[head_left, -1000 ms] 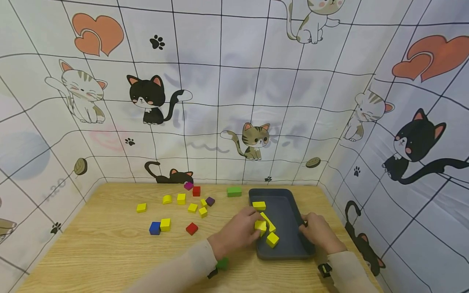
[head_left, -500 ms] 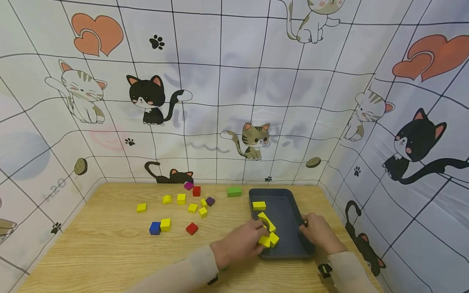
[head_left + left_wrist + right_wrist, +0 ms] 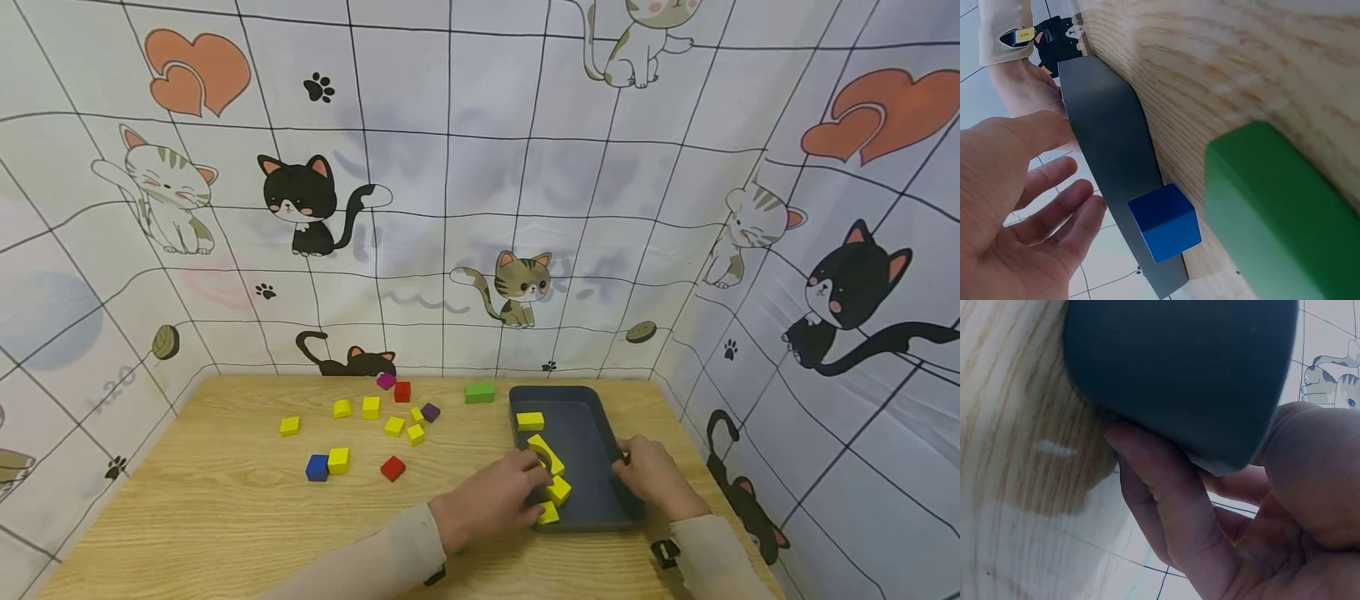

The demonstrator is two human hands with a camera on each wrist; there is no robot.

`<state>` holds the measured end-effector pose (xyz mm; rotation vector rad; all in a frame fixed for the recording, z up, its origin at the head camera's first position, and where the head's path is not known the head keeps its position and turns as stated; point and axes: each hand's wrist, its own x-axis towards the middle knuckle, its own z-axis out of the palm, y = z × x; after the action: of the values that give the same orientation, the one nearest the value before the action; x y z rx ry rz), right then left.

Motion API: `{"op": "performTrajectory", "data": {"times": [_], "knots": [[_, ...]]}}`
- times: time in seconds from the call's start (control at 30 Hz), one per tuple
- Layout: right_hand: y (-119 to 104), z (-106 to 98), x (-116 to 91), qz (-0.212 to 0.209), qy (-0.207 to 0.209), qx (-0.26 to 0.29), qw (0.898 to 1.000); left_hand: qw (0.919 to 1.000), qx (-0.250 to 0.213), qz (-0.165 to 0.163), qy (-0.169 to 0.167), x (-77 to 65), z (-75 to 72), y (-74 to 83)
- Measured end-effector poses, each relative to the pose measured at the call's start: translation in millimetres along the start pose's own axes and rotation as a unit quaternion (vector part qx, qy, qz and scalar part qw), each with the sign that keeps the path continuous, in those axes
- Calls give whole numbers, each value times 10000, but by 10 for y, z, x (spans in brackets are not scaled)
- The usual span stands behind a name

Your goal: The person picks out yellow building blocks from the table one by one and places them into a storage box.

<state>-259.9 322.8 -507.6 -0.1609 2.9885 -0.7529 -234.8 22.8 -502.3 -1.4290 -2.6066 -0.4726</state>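
A dark grey tray (image 3: pixel 596 458) lies on the right of the table. My right hand (image 3: pixel 660 475) grips its right rim; in the right wrist view, fingers curl under the tray wall (image 3: pixel 1179 369) with the thumb over it. My left hand (image 3: pixel 495 496) reaches over the left rim, fingers bent loosely. A yellow block (image 3: pixel 549 512) lies by its thumb, another yellow block (image 3: pixel 558 490) by its fingertips. A yellow arch block (image 3: pixel 547 454) and a yellow rectangular block (image 3: pixel 530 421) lie farther back in the tray. The left wrist view shows no block gripped; the thumb tip is hidden.
Left of the tray lie several yellow blocks (image 3: pixel 371 407), red blocks (image 3: pixel 392 468), purple blocks (image 3: pixel 431 412) and a blue cube (image 3: pixel 317 467). A green block (image 3: pixel 480 392) stands behind. Near my left wrist are another blue cube (image 3: pixel 1166 222) and green block (image 3: pixel 1272 206).
My left hand has shifted toward the tray's near side with a yellow block, which now lies in the near left corner by the thumb. My right hand stays on the rim.
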Motion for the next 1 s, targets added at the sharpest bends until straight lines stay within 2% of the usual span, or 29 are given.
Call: {"op": "performTrajectory", "data": {"times": [0.3,0.53,0.73,1.0], "knots": [[8,2,8,18,30,32,10000,9981,-81,-423,446,-112,-22,-108],[8,-7,5,36,-3,84,10000,9922,58,-1096,599,-268,-97,-274],[17,-4,10,68,-18,74,9999,9816,119,-1796,640,-448,-173,-475],[15,-7,20,62,-53,30,10000,9616,390,-2566,892,-750,-280,-799]]}}
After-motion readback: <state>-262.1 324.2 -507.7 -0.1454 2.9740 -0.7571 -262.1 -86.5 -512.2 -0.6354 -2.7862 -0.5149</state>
